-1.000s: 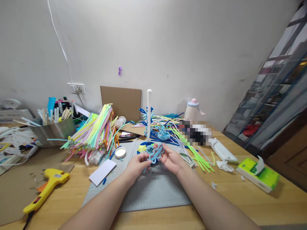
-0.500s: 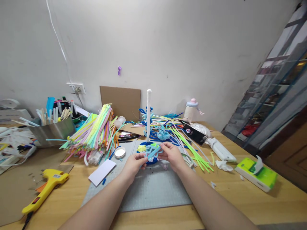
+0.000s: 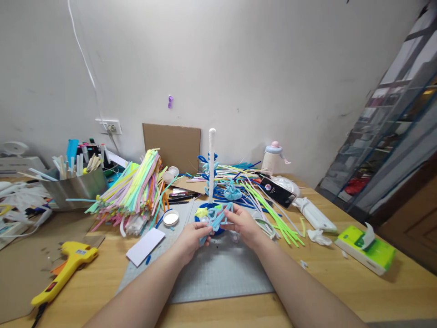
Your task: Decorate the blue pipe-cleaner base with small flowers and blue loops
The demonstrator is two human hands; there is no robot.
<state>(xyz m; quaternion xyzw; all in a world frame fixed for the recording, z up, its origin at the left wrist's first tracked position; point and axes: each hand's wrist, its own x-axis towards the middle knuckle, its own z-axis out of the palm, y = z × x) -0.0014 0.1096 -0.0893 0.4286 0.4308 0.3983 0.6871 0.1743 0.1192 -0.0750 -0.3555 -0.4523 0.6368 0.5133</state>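
Between my two hands is a bent piece of light blue pipe cleaners (image 3: 217, 220). My left hand (image 3: 194, 238) pinches its lower left end, and my right hand (image 3: 241, 223) grips its upper right side. Just behind stands a white fuzzy post (image 3: 212, 166) on a dark blue round base (image 3: 218, 231), which my hands partly cover. A yellow fuzzy piece (image 3: 201, 212) sits on that base. Dark blue twisted pipe cleaners (image 3: 204, 165) show beside the post. A light blue curled bundle (image 3: 232, 189) lies behind my right hand.
A grey cutting mat (image 3: 221, 278) lies under my hands. Left are a yellow glue gun (image 3: 68, 264), a white card (image 3: 145, 246) and a large pipe cleaner bundle (image 3: 136, 191). Right are green pipe cleaners (image 3: 273, 214), a phone (image 3: 278, 191) and a tissue pack (image 3: 365, 249).
The light blue piece has turned and tilted between my hands. My left hand has moved slightly down and right; my right hand has shifted only slightly.
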